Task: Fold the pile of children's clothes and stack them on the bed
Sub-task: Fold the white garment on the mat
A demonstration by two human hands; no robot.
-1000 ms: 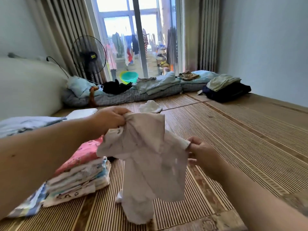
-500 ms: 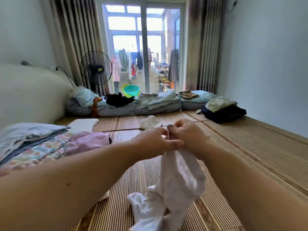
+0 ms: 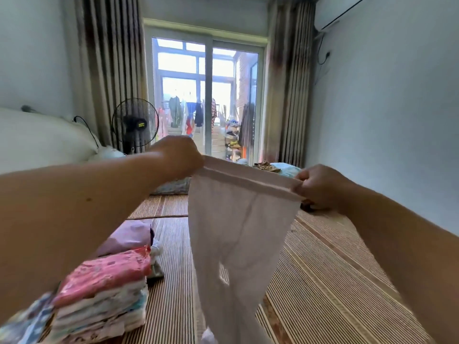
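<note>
A pair of white children's trousers point(image 3: 236, 232) hangs in the air in front of me, stretched by its waistband. My left hand point(image 3: 180, 156) pinches the waistband's left end and my right hand point(image 3: 320, 186) grips its right end. The legs dangle down to the bottom edge of the view. On the striped bed mat point(image 3: 323, 281) at lower left stands a stack of folded clothes point(image 3: 101, 299) with a pink printed piece on top. A folded lilac garment point(image 3: 129, 235) lies just behind that stack.
A standing fan point(image 3: 135, 125) is by the left curtain. Rolled bedding point(image 3: 173, 187) lies along the far end of the mat before the glass door. More folded cloth point(image 3: 22, 326) sits at the lower left corner. A white wall runs along the right.
My hands, together at the waistband half a second ago, have moved apart and up, spreading the trousers flat in the air. The view has tilted upward.
</note>
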